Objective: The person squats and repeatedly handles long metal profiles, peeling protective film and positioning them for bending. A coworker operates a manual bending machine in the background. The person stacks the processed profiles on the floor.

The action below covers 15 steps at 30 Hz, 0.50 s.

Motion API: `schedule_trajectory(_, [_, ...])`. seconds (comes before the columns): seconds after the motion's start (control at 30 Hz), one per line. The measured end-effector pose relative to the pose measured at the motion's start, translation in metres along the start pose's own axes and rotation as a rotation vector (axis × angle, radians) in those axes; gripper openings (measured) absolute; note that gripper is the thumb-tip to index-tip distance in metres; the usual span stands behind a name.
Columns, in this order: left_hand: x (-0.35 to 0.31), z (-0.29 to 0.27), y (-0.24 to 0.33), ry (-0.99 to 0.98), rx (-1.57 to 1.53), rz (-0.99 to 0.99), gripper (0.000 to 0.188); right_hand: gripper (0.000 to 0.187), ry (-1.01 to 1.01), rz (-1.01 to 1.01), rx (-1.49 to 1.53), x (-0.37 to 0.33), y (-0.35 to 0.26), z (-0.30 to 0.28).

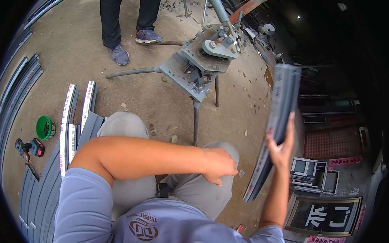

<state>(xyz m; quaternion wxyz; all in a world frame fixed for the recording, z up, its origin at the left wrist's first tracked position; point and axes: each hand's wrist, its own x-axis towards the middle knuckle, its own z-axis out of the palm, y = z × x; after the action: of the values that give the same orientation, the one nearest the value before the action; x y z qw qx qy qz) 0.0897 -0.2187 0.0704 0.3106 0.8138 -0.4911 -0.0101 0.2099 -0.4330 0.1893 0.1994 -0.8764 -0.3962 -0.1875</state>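
Observation:
In my right hand [281, 152] I hold up a short grey metal frame profile [277, 111], nearly upright, to the right of my knees. My thumb and fingers clasp it around its middle. Printed film runs along its side, and it looks slightly blurred. My left arm lies across my lap. My left hand [219, 166] is curled into a fist above my right thigh, and whatever its fingers might enclose is hidden. In front of my knees stands a grey punch press [201, 64] on splayed metal legs, with a long lever rising from it.
Several grey profiles [42, 193] lie at the left, some with white printed film [68, 113]. Near them are a green bucket [43, 127] with small dark parts and a cordless drill [30, 148]. A person's legs [110, 24] stand beyond the press. Frames [314, 175] and a sign [324, 215] are at the right.

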Motion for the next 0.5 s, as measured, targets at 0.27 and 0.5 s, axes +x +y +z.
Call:
schedule_trajectory(0.27, [-0.150, -0.148, -0.139, 0.283, -0.459, -0.671, 0.023, 0.099, 0.021, 0.321, 0.118, -0.098, -0.011, 0.047])
schedule_trajectory(0.5, [-0.263, -0.074, -0.264, 0.434, 0.043, -1.097, 0.129, 0.104, -0.076, 0.248, -0.010, -0.150, -0.032, 0.035])
